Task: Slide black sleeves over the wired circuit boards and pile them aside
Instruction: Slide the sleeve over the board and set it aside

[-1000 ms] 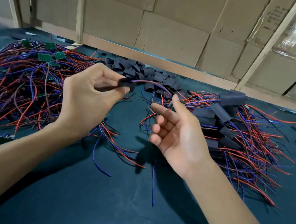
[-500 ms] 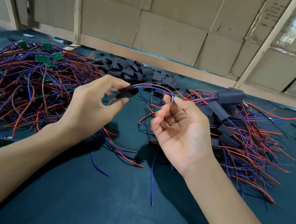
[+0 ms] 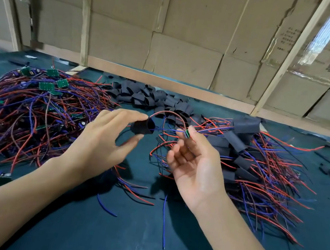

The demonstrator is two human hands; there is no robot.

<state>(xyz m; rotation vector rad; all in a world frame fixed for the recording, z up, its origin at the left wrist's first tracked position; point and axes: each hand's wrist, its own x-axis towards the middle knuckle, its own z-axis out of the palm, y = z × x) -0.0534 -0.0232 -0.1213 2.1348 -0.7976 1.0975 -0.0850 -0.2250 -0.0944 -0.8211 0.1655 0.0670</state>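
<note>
Board (image 3: pixel 186 133) mostly hidden in right hand (image 3: pixel 194 168) fingertips, only a green edge showed, frame center. Left hand (image 3: pixel 100 142) pinched the black sleeve (image 3: pixel 143 128), mouth open, red and blue wires looping between. Loose sleeves (image 3: pixel 151 99) heaped behind; sleeved pile (image 3: pixel 247 157) right, bare boards' tangle (image 3: pixel 24 107) left on teal worktop (image 3: pixel 141 240).

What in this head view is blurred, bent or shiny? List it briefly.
Head view, all of it: wide-angle bending bows the wooden posts outward at the edges; the clear tape on the cardboard wall shows white glare; the left post looks smeared; soft shadows lie on the green table under both arms; the left hand, black sleeve and right hand are fairly sharp.
</note>
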